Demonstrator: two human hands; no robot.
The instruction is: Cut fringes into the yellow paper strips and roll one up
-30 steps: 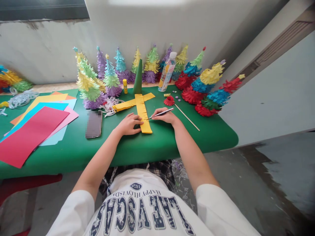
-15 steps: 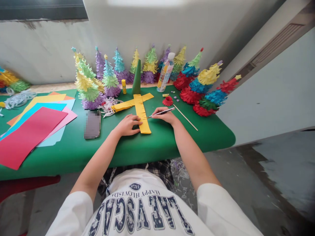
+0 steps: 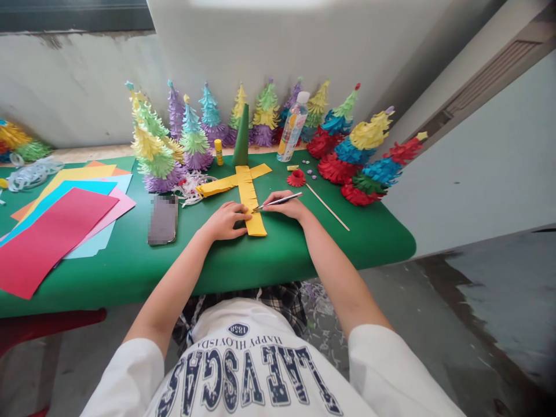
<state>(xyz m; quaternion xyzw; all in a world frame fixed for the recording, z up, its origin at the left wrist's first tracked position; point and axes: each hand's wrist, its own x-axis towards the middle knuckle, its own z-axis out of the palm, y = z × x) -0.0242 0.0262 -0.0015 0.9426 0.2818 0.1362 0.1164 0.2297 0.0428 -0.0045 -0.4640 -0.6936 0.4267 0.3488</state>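
Note:
My left hand (image 3: 226,221) holds the lower part of a yellow paper strip (image 3: 256,226) against the table, its bent fingertips on the strip's left edge. Slits run along this strip's edge. Pinched in my right hand (image 3: 284,207) is a slim, pen-shaped craft knife (image 3: 284,200), its tip touching the strip near my left fingertips. Another yellow strip (image 3: 219,186), fringed along one side, lies crosswise under the top of the first. Just behind stands a plain green paper cone (image 3: 242,139). Right of my right hand are a thin wooden stick (image 3: 328,207) and a red fringed paper ring (image 3: 296,178).
Fringed paper trees (image 3: 193,142) line the back of the green-covered table (image 3: 278,266). A bottle (image 3: 293,128) and a glue stick (image 3: 218,153) stand before them. On the left are a phone (image 3: 162,219), coloured paper sheets (image 3: 61,231) and white paper shreds (image 3: 195,187).
My right hand has shifted slightly left, bringing the craft knife's tip from the strip's right edge over onto the strip. My left hand stays in place.

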